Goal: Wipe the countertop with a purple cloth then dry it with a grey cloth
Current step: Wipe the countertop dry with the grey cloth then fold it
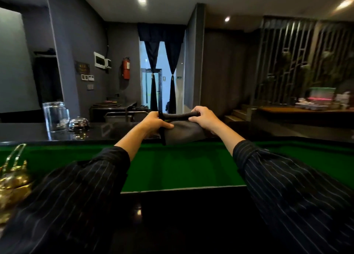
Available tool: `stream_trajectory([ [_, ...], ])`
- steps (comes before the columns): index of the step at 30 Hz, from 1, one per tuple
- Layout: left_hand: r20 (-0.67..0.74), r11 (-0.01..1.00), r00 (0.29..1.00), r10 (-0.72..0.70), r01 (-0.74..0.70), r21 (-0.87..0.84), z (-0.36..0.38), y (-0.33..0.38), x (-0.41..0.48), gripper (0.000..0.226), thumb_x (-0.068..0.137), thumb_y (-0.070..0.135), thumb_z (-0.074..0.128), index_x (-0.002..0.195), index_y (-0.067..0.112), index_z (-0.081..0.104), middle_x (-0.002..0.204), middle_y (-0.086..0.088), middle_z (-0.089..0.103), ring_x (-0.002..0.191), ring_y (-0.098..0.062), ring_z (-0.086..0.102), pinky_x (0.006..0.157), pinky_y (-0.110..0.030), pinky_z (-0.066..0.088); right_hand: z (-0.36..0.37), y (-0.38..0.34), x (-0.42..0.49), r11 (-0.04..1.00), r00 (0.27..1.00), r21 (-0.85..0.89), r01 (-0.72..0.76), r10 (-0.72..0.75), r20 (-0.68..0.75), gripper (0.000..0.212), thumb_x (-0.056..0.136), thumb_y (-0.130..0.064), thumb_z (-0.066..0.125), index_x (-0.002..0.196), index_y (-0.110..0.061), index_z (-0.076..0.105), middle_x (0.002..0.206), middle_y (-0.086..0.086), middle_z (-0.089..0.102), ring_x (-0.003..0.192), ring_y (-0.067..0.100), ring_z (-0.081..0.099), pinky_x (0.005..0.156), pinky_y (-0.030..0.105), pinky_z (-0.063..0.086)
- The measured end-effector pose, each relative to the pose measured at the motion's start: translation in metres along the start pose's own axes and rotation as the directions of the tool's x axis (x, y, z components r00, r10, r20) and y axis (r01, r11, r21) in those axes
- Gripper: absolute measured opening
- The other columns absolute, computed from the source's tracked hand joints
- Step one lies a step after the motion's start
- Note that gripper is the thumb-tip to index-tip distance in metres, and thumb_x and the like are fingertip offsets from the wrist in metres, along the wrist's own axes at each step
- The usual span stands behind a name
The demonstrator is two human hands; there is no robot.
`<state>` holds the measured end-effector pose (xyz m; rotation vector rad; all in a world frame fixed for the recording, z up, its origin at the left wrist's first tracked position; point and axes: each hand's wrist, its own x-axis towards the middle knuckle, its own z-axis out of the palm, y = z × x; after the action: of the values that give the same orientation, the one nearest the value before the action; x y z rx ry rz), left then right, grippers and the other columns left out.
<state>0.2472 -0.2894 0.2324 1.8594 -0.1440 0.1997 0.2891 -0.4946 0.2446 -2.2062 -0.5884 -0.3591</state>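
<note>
Both hands are stretched out ahead of me, and each is clenched on the same grey cloth. My left hand [155,122] grips the cloth's left end, with the thumb lying across the front of the fabric. My right hand [205,118] grips the right end, fingers curled over the top.

The grey cloth [183,132] spans the gap between the two hands. Its upper edge is bunched into a dark roll pulled taut from one fist to the other, and the rest hangs below in a slack fold. A thin dark strip of it drops straight down under the left hand. The hanging part reaches the near edge of the black surface [28,133], but I cannot tell whether it touches the surface or hangs just above it.

Dark pinstriped sleeves [287,186] cover both forearms up to just short of the wrists. Between me and the black surface runs a lower green strip [182,167].

Off to the left on the black surface stands a glass jar [55,116], with a small domed metal bell [79,123] just beside it on the right, both well apart from the cloth. A brass kettle [13,183] sits blurred at the left edge of my view.
</note>
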Motion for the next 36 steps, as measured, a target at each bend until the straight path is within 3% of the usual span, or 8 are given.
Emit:
stream_trajectory([
  [5,-0.052,0.995,0.998,0.031,-0.035,-0.091,0.094,0.015,0.038,0.033,0.078,0.004,0.072,0.109,-0.003,0.065,0.098,-0.017,0.069,0.096,-0.031,0.066,0.088,-0.042,0.054,-0.075,0.064,-0.018,0.988,0.983,0.136,-0.08,0.056,0.172,0.029,0.08,-0.009,0.074,0.103,-0.019,0.06,0.108,0.005,0.06,0.104,0.021,0.057,0.094,0.037,0.046],
  [7,0.023,0.987,0.999,-0.022,0.025,-0.156,0.129,0.027,0.047,0.029,0.081,0.017,0.072,0.105,0.002,0.066,0.094,-0.012,0.07,0.092,-0.029,0.067,0.079,-0.04,0.056,-0.106,0.094,-0.023,0.967,0.988,0.229,-0.114,0.086,0.132,0.032,0.079,0.004,0.069,0.1,-0.018,0.062,0.107,0.01,0.062,0.105,0.025,0.059,0.093,0.036,0.048],
  [10,0.158,0.999,0.987,-0.04,0.04,0.002,0.173,0.041,0.058,0.021,0.079,0.031,0.072,0.089,0.013,0.069,0.079,-0.004,0.064,0.074,-0.019,0.059,0.057,-0.027,0.047,-0.143,0.128,-0.029,0.944,0.99,0.304,-0.126,0.101,0.094,0.036,0.077,0.016,0.063,0.1,-0.011,0.06,0.099,0.011,0.065,0.096,0.021,0.062,0.083,0.028,0.052],
  [14,0.329,0.997,0.944,-0.035,0.011,0.076,0.231,0.051,0.074,0.032,0.08,0.03,0.074,0.105,0.011,0.067,0.083,-0.009,0.067,0.072,-0.022,0.064,0.062,-0.031,0.057,-0.169,0.153,-0.026,0.988,0.995,0.138,-0.074,0.063,0.079,0.033,0.071,-0.001,0.078,0.093,-0.015,0.058,0.104,0.02,0.065,0.097,0.03,0.063,0.087,0.041,0.053],
  [20,0.264,0.997,0.963,0.048,-0.06,0.037,0.277,0.048,0.093,0.009,0.089,0.023,0.063,0.09,0.015,0.069,0.092,-0.012,0.068,0.088,-0.025,0.065,0.084,-0.04,0.054,-0.192,0.181,-0.032,0.998,0.999,-0.042,0.035,-0.035,-0.003,0.026,0.073,-0.01,0.081,0.089,-0.011,0.06,0.089,0.004,0.062,0.082,0.016,0.062,0.07,0.026,0.049],
  [28,0.168,0.957,0.986,-0.019,0.067,-0.282,0.262,0.042,0.097,0.015,0.094,0.011,0.053,0.091,0.011,0.068,0.089,-0.008,0.068,0.091,-0.022,0.063,0.073,-0.029,0.052,-0.195,0.219,-0.045,0.984,0.989,0.165,0.07,-0.047,-0.139,0.024,0.07,-0.001,0.077,0.069,-0.022,0.067,0.103,0.004,0.062,0.098,0.013,0.056,0.081,0.016,0.04],
  [32,0.123,0.994,0.992,-0.014,0.026,-0.104,0.241,0.039,0.101,0.018,0.096,0.013,0.048,0.096,0.016,0.065,0.093,-0.003,0.063,0.094,-0.019,0.054,0.084,-0.037,0.04,-0.201,0.233,-0.056,0.969,0.98,0.18,-0.169,0.146,0.136,0.022,0.077,0.009,0.063,0.076,-0.013,0.066,0.064,-0.001,0.059,0.068,0.011,0.058,0.06,0.023,0.047],
  [36,0.006,0.968,0.995,0.095,-0.094,0.235,0.23,0.039,0.105,0.02,0.094,0.013,0.052,0.108,0.009,0.066,0.1,-0.005,0.064,0.098,-0.019,0.055,0.089,-0.035,0.043,-0.196,0.228,-0.056,0.954,0.978,0.221,-0.205,0.191,0.083,0.023,0.078,0.015,0.052,0.073,-0.003,0.067,0.07,0.014,0.063,0.065,0.021,0.065,0.064,0.032,0.057],
])
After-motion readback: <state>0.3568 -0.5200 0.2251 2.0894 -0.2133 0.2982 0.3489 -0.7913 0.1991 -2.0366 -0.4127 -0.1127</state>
